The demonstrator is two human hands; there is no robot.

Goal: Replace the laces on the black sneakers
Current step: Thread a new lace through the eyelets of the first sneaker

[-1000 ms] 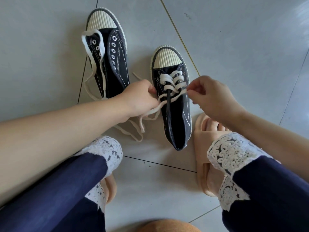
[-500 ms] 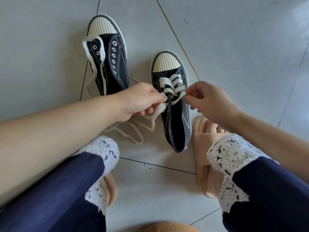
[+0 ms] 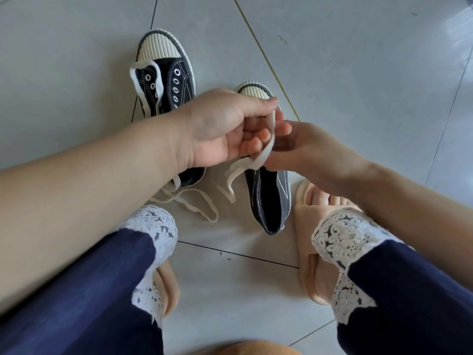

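Two black sneakers with cream ribbed toe caps stand on the tiled floor. The left sneaker shows bare eyelets, and a loose cream lace is draped over it. The right sneaker is mostly hidden under my hands. My left hand is raised above it, palm turned up, and pinches a cream lace between thumb and fingers. My right hand pinches the same lace lower down. The lace's loose end trails onto the floor.
More lace lies looped on the tiles between the sneakers and my knees. My feet are in peach slippers. Dark blue trousers with white lace cuffs fill the lower frame.
Both hands have lifted from the right sneaker's eyelets and come together. My left hand has turned palm up and drawn the lace upward, so it now covers the laced part.
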